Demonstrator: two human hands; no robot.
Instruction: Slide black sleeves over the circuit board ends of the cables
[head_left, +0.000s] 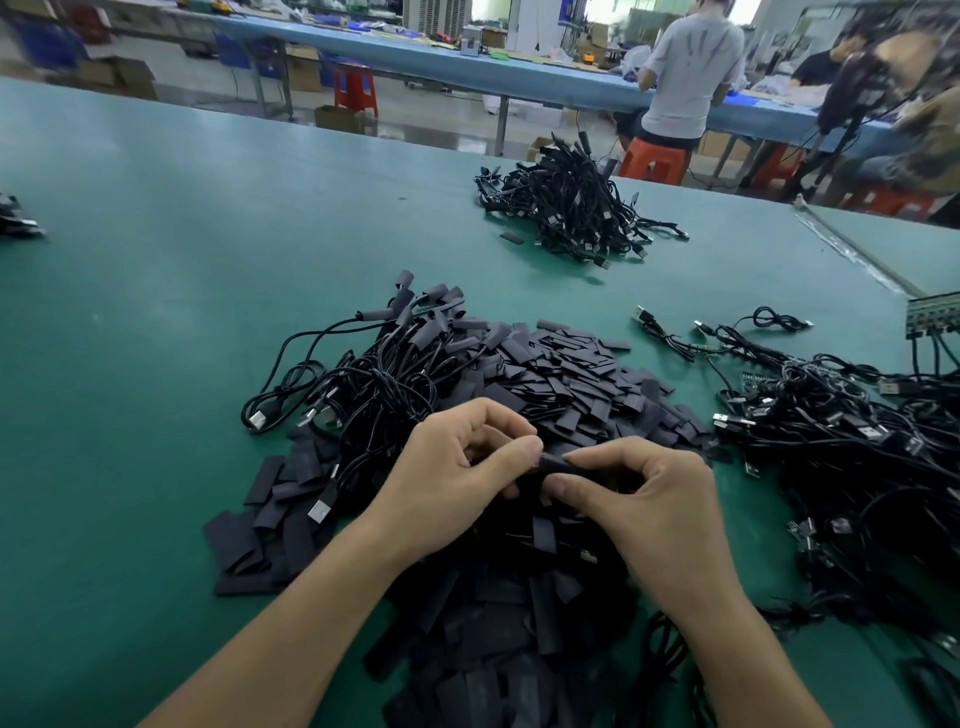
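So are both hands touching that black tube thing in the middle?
Touching. The head view shows the left hand and right hand each pinching an end of the black sleeve.

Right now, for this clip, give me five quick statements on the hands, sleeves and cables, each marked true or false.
1. Both hands meet on one black sleeve. True: the left hand and right hand pinch it between their fingertips.
2. The table is red. False: its surface is green.
3. Loose flat sleeves lie in a heap just beyond the hands. True.
4. The far bundle of cables sits in a bin. False: it lies straight on the table.
5. The cables at the right all wear sleeves. False: bare USB plugs and small boards show among them.
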